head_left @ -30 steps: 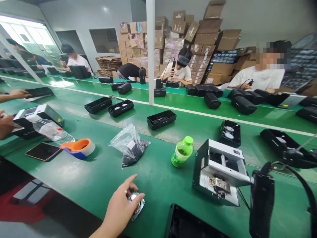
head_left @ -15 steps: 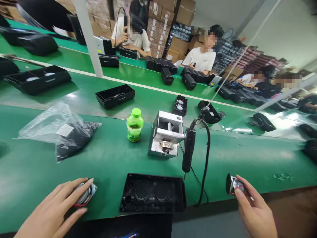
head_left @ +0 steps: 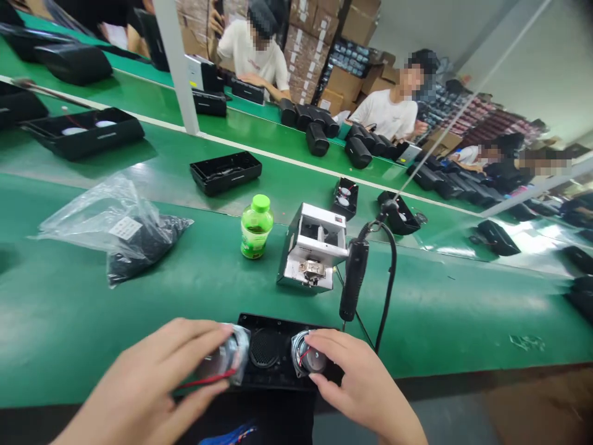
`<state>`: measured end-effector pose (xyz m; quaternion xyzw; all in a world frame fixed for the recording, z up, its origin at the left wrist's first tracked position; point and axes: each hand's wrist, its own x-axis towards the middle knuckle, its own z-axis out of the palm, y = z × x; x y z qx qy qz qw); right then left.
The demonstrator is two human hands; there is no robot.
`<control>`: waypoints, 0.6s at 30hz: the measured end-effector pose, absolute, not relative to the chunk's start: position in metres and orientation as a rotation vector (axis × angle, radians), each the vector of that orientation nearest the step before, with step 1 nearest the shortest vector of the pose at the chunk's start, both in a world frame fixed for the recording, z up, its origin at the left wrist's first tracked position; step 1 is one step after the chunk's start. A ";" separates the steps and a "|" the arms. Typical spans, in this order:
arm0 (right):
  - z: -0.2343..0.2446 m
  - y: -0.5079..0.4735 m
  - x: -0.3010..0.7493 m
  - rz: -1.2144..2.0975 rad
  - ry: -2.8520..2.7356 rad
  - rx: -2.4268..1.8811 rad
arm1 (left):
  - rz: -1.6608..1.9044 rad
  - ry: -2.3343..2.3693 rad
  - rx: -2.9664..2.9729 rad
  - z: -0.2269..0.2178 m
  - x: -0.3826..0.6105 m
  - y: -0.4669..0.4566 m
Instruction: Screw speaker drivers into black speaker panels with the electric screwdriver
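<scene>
A black speaker housing (head_left: pixel 273 378) with round perforated grilles lies at the front edge of the green bench. Over its left end my left hand (head_left: pixel 171 371) is closed around a speaker driver (head_left: pixel 237 355) with a red wire. Fingers and thumb of my right hand (head_left: pixel 354 374) grip a second speaker driver (head_left: pixel 302 353), above the right grille or on it; I cannot tell whether it touches. Between the two drivers one grille (head_left: pixel 264 349) shows. My hands hide both ends of the housing.
Behind the housing hangs a black electric screwdriver (head_left: pixel 354 278) on a cable, beside a white screw feeder (head_left: pixel 319 247). A green-capped bottle (head_left: pixel 257 227) and a plastic bag of black parts (head_left: pixel 143 244) stand farther left. Open housings (head_left: pixel 227 173) line the belt; people work opposite.
My left hand has lifted its driver from the bench and carried it right to the housing. My right hand has brought the other driver left, over the housing's right side.
</scene>
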<state>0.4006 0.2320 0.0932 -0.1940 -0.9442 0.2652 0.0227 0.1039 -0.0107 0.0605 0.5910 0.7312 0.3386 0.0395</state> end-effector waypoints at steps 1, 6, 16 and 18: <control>0.094 0.233 0.398 0.813 -2.963 -0.587 | 1.005 2.144 1.961 0.070 0.116 0.003; 0.094 0.229 0.383 0.699 -3.109 -0.677 | 0.648 2.033 2.257 0.080 0.148 0.058; 0.092 0.235 0.383 0.720 -3.178 -0.699 | 0.071 1.922 2.176 0.067 0.152 0.095; 0.095 0.237 0.383 0.738 -3.195 -0.660 | 0.060 1.918 2.182 0.066 0.150 0.096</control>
